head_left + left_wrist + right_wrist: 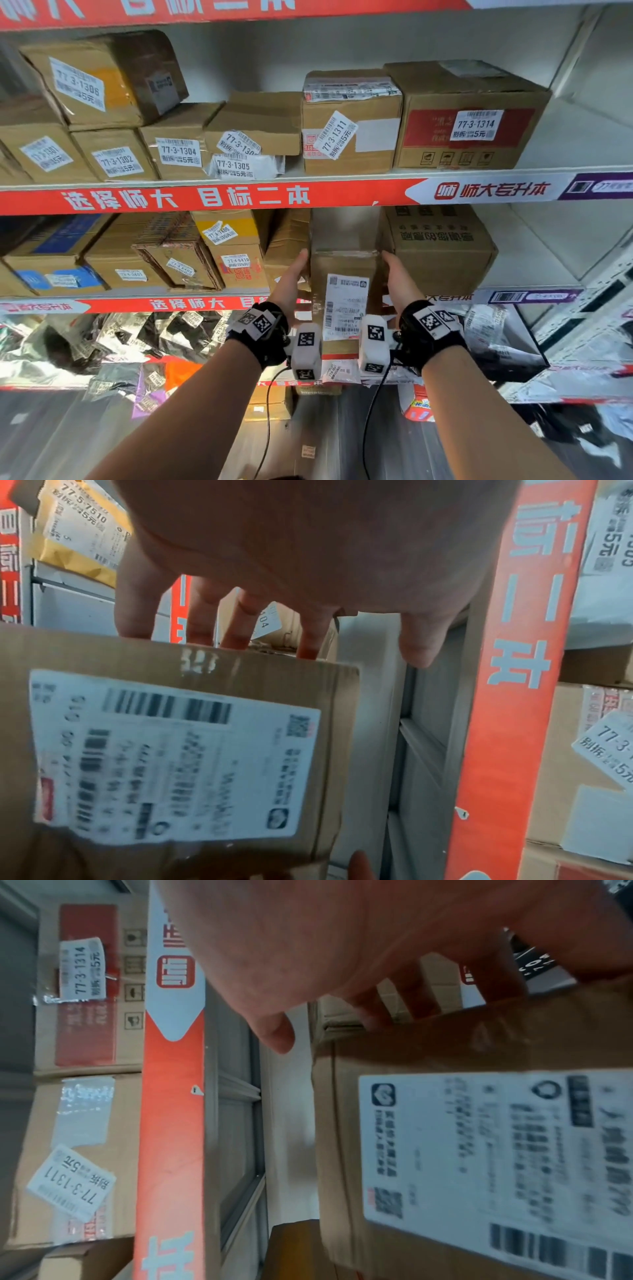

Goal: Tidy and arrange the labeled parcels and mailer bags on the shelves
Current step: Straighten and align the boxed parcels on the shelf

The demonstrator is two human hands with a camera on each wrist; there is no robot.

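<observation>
A brown cardboard parcel with a white shipping label stands upright at the front of the middle shelf, in the gap between two other boxes. My left hand lies flat against its left side with the fingers straight. My right hand presses flat on its right side. In the left wrist view the fingers reach down behind the parcel while the thumb stays free. The right wrist view shows the parcel under my right hand, its label blurred.
A large brown box stands right of the gap, and a plain box stands to its left. Labeled boxes 77-3-1311 and 77-3-1314 sit above. Mailer bags are heaped on the lower shelf. Bare shelf lies far right.
</observation>
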